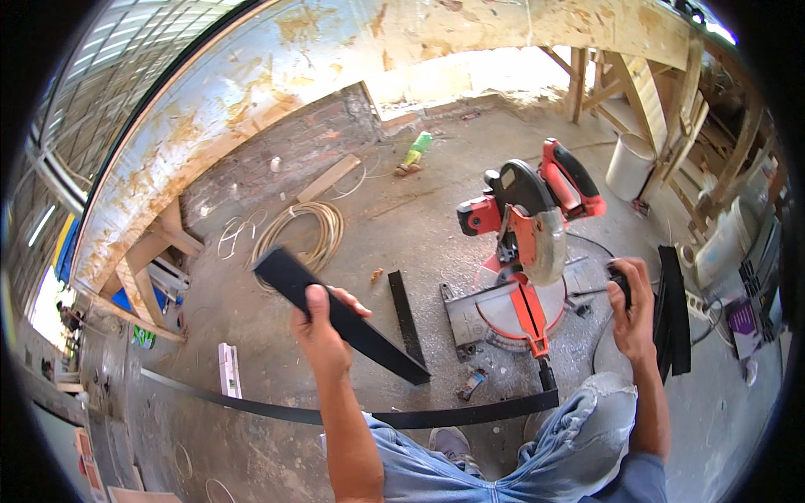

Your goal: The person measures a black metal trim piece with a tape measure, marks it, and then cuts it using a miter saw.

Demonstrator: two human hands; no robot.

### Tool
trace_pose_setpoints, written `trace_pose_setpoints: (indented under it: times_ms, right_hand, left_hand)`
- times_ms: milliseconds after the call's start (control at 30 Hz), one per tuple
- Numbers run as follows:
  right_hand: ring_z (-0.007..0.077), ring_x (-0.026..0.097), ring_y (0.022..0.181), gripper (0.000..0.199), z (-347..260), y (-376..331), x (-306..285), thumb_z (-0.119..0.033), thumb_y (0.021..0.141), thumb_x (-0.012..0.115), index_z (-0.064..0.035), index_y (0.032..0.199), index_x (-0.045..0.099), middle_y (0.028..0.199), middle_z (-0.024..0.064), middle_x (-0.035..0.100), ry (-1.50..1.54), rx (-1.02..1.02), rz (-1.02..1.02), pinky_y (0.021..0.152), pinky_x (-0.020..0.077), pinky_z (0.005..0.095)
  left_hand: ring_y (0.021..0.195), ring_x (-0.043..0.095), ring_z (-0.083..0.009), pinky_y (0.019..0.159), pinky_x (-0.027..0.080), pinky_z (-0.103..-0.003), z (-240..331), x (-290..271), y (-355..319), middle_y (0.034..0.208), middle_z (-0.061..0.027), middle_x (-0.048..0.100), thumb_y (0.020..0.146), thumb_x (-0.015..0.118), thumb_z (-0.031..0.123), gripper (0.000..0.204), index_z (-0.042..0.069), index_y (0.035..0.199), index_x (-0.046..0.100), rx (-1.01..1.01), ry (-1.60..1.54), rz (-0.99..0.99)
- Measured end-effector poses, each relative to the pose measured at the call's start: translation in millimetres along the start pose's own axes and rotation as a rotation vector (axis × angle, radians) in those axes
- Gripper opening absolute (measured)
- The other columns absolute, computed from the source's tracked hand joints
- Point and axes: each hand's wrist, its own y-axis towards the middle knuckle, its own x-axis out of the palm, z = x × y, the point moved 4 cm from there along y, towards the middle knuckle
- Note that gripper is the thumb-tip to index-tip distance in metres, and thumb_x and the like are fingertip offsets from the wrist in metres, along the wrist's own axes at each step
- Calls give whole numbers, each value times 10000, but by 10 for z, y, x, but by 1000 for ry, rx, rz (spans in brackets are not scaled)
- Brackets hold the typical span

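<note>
I can read no words or numbers anywhere around me. Taking the red miter saw (527, 239) as my landmark, pale marks show on the purple box (742, 328) well to its right, too small for me to make out. On the green container (143, 337), far to the saw's left and nearer me, the dark and light marks blur past reading.

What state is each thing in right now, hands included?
Left hand: closed around the black bar.
Black bar: held at a slant.
Right hand: closed around a black handle.
Miter saw: standing on the floor; running or not, can't tell.
Short black strip: lying on the floor.
Long black strip: stretched across the floor.
Tan hose: coiled.
White bucket: upright.
</note>
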Motion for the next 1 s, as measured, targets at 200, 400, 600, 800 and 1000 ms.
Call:
trace_pose_setpoints:
  times_ms: [200,400,600,800,1000]
  right_hand:
    - [370,568,983,329,1343,-1365,-73,-204,905,590,39,1125,563,1024,204,553,-200,310,131,914,450,414]
    - [366,590,945,295,2376,-3362,431,-174,822,687,18,1028,599,993,192,581,-397,669,-39,846,474,436]
    - [373,585,959,290,2323,-3682,611,-184,832,681,16,1024,596,1007,195,586,-446,704,-286,858,471,444]
    - [380,579,974,285,2141,-3267,615,-194,842,674,15,1019,594,1022,198,590,-431,582,-341,871,467,452]
    - [386,576,983,274,1785,-2352,486,-190,850,668,12,1018,594,1036,199,598,-309,410,-196,882,465,459]
  left_hand:
    - [587,636,-219,546,567,-369,-146,211,-91,718,-121,630,1002,591,390,387,34,853,561,-7,60,-140]
    - [574,640,-223,525,571,-375,-278,379,-157,710,-122,631,1004,576,418,411,34,858,566,-169,26,-186]
    - [565,644,-225,516,572,-380,-428,548,-195,705,-122,633,997,572,455,442,33,867,569,-268,24,-215]
    - [562,647,-223,510,570,-377,-524,642,-238,709,-122,637,1000,570,446,434,33,867,566,-288,74,-262]
    - [543,642,-221,495,557,-360,-534,820,-337,688,-121,632,1009,560,430,428,29,858,556,-291,134,-312]
